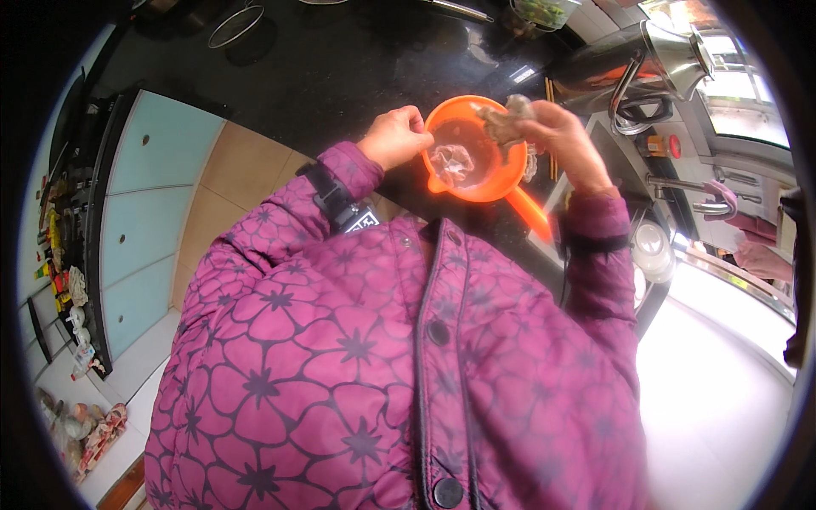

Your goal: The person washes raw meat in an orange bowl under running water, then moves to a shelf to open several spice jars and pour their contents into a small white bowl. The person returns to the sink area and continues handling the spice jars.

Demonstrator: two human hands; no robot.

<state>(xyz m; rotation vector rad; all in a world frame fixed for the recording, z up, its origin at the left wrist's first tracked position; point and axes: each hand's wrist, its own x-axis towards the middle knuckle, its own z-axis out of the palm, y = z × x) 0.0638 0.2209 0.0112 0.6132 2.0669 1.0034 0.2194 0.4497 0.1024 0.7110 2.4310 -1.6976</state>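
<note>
An orange dipper (497, 183) with a long handle (529, 212) sits on the black counter in front of me. Cloudy water fills part of it, and a pale pink, crumpled soft piece (450, 163) lies inside toward the left. My left hand (395, 138) is closed with its fingertips at the dipper's left rim. Over the dipper's right side, my right hand (557, 136) grips a greyish-brown, limp lump (503, 123); its kind is unclear. A small pale lump (530, 163) shows beside the dipper, under my right hand.
Chopsticks (551, 127) lie right of the dipper. A large steel jug (608, 68) stands at the far right, near a sink tap (710, 206) and white dishes (651, 246). At the back are a wire strainer (236, 27) and a container of greens (544, 12). Pale blue cabinets (153, 153) stand left.
</note>
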